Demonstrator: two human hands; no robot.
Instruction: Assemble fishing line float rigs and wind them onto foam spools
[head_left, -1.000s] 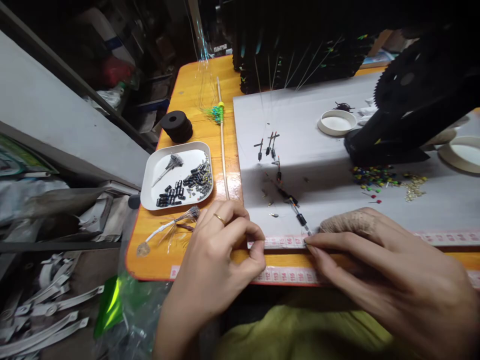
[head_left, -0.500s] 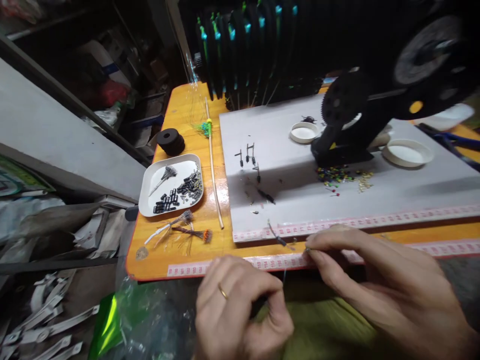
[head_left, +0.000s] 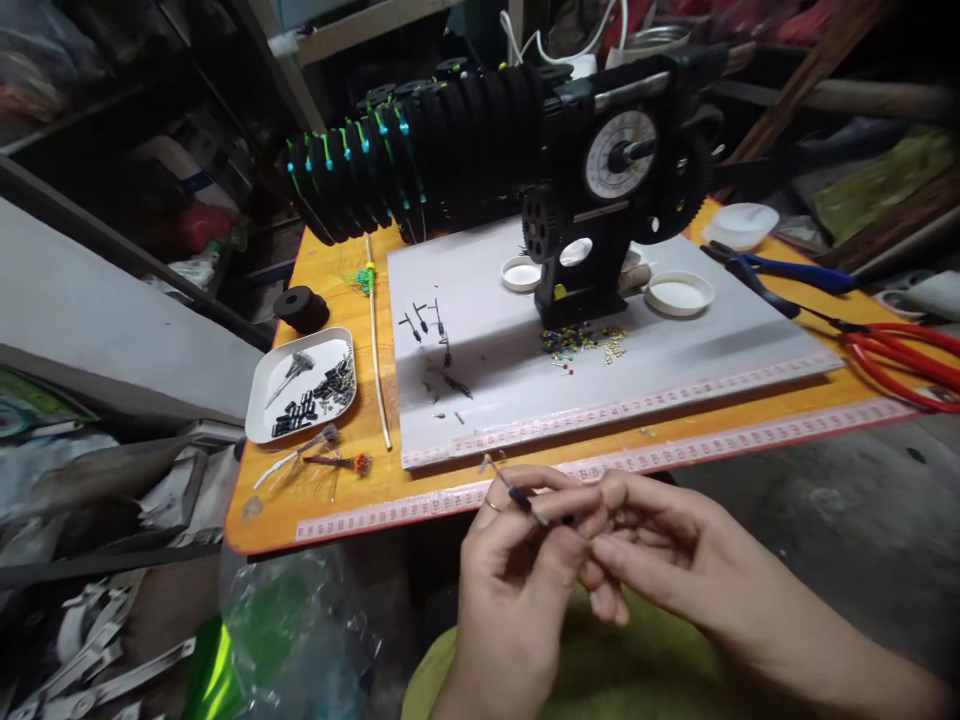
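Observation:
My left hand (head_left: 517,560) is closed in a pinch below the table's front edge. A small dark piece on a thin wire (head_left: 519,498) lies across its fingers, one end sticking up to the left. My right hand (head_left: 675,545) meets it, thumb and forefinger pressed together; whatever is between those fingertips is too small to name. Behind the hands is a white board (head_left: 495,400), with small black pieces (head_left: 420,322) at its left and a heap of coloured beads (head_left: 568,342) near the foot of a black machine (head_left: 585,270).
A white tray (head_left: 259,410) of black parts stands left, near black discs (head_left: 300,310) and a thin stick (head_left: 379,390). Round white dishes (head_left: 679,294) sit on the board. Blue-handled pliers (head_left: 806,273) and red-handled scissors (head_left: 892,350) lie at the right.
The view has shifted, showing more of the machine and the table's right side. My hands have come together, and the small dark piece on wire now lies across my left fingers.

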